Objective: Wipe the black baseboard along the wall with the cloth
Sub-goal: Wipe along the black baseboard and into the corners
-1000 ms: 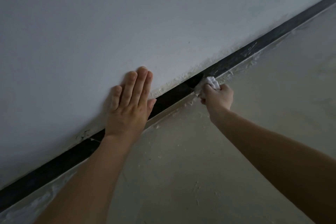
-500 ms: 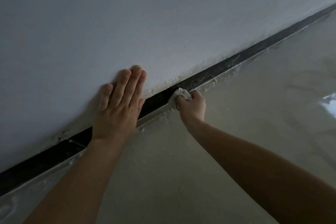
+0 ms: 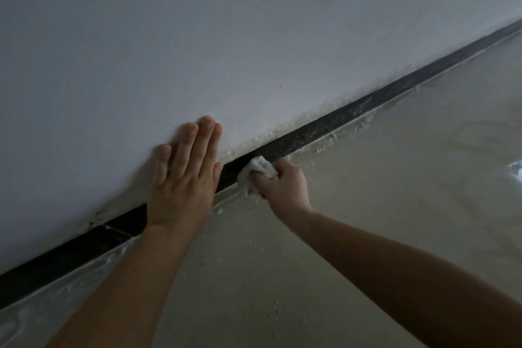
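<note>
Head view: black baseboard [image 3: 333, 124] runs diagonally, lower left to upper right of frame. Right hand [image 3: 284, 185], frame centre, fingers clenched round crumpled white cloth [image 3: 255, 169], pressing it onto baseboard, likely for scrubbing pressure. Left hand [image 3: 183, 178] flat on white wall [image 3: 197, 37], fingers straight, grasping nothing, probably bracing body. Crusty residue along floor [image 3: 367, 220] edge. No writing or labels visible.

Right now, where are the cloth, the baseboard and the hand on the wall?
cloth [image 3: 255, 169]: head view, its bunched middle.
baseboard [image 3: 339, 118]: head view, its black face.
left hand [image 3: 182, 186]: head view, its back.
</note>
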A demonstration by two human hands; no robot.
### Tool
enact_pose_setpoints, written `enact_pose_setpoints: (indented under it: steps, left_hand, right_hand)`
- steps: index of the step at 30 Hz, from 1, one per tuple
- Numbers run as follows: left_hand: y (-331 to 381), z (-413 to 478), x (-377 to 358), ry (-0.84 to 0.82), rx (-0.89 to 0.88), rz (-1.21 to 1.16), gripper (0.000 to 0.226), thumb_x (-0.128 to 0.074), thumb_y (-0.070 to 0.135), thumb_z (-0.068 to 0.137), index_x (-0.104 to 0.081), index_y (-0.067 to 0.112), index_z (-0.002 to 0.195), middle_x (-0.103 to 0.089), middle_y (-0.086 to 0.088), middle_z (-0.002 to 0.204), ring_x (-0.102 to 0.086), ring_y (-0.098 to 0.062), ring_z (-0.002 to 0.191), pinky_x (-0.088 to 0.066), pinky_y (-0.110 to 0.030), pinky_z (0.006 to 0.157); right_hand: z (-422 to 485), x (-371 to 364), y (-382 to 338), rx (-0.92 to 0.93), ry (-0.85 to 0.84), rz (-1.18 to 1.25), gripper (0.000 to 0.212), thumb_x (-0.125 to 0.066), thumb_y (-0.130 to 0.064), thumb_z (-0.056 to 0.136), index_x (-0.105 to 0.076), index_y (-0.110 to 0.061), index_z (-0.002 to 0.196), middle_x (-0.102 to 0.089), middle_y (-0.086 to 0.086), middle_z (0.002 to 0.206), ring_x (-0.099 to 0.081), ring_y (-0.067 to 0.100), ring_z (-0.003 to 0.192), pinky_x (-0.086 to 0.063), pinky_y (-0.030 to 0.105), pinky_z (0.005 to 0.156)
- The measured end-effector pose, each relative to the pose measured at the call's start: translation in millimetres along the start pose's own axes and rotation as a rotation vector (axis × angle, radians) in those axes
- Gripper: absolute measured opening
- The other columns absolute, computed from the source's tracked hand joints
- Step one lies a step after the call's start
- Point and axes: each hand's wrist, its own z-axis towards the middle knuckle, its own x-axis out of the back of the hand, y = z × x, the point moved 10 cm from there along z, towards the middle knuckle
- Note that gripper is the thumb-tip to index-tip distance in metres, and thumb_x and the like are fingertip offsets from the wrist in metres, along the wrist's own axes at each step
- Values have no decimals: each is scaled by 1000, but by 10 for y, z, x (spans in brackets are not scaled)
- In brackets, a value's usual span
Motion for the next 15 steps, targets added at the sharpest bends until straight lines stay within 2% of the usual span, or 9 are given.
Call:
enact_pose_setpoints:
  steps: [2, 4, 7, 10, 13, 15]
  left_hand:
    - [-3, 11, 0, -1, -1, -1, 68, -36, 42, 102, -9, 8, 154, 13, -11, 159, 16, -24, 146, 9, -41, 117]
    - [2, 13, -7, -10, -7, 11, 68, -36, 42, 102, -9, 7, 154, 13, -11, 159, 16, -25, 146, 9, -42, 117]
    - [12, 2, -28, -23, -14, 37, 68, -34, 42, 103, -7, 7, 154, 14, -12, 159, 17, -26, 146, 10, -43, 117]
    - [9, 6, -31, -29, -15, 45, 69, -34, 43, 103, -7, 6, 154, 15, -13, 158, 17, -27, 145, 11, -43, 117]
    - [5, 8, -27, -23, -23, 47, 70, -35, 44, 102, -6, 5, 154, 16, -13, 158, 18, -26, 145, 12, -43, 117]
    - [1, 14, -22, -22, -23, 35, 71, -35, 44, 102, -6, 5, 154, 16, -13, 158, 18, -26, 145, 13, -43, 117]
  right_hand:
    - [85, 80, -48, 18, 56, 14, 30, -70, -16, 78, -44, -18, 61, -45, -5, 55, -40, 8, 50, -33, 18, 44]
    - [186, 194, -17, 13, 87, -4, 31, -68, -14, 78, -42, -18, 61, -42, -6, 55, -36, 6, 49, -27, 15, 42]
    - [357, 422, 171, -71, 168, 8, 18, -66, -13, 77, -52, -13, 67, -49, -2, 59, -44, 12, 54, -32, 23, 47]
    - [479, 624, 327, -139, 243, 26, 16, -66, -14, 79, -53, -13, 69, -53, 0, 61, -50, 16, 57, -36, 23, 49]
    - [439, 789, 490, -231, 356, 136, 12, -64, -19, 79, -58, -8, 78, -62, 6, 69, -63, 28, 67, -52, 34, 56]
    - [334, 690, 450, -189, 278, 156, 10, -65, -18, 80, -57, -13, 77, -63, 5, 70, -63, 24, 65, -53, 35, 58]
